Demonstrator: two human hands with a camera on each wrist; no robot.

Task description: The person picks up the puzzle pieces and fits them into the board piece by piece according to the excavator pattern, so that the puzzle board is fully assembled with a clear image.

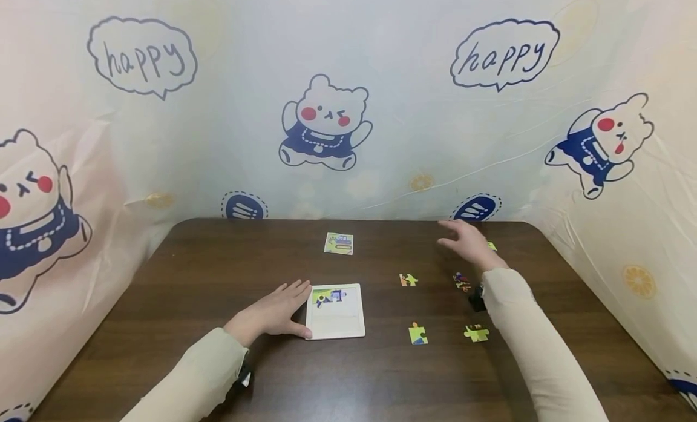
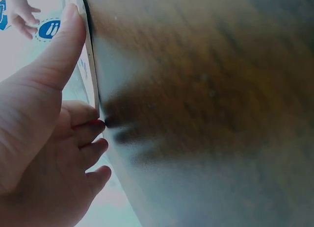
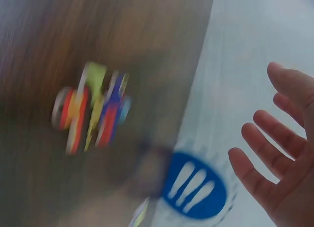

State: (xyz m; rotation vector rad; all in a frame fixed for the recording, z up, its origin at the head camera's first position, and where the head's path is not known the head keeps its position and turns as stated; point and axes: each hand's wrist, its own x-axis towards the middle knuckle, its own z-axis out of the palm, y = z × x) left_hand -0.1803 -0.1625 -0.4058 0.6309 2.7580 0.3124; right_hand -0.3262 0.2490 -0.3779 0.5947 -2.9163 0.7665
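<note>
My left hand rests against the left edge of a white square puzzle tray, its thumb by the near corner and its fingers by the far one. Joined puzzle pieces fill part of the tray's upper section. In the left wrist view, the left thumb lies along the tray's edge. My right hand is raised over the far right of the table, fingers spread, holding nothing. Near it lie a dark multicoloured puzzle piece and a green piece, partly hidden behind the hand.
A square picture card lies beyond the tray. Loose pieces lie right of the tray: an orange-green one, a green one and another green one. A printed curtain surrounds the brown table.
</note>
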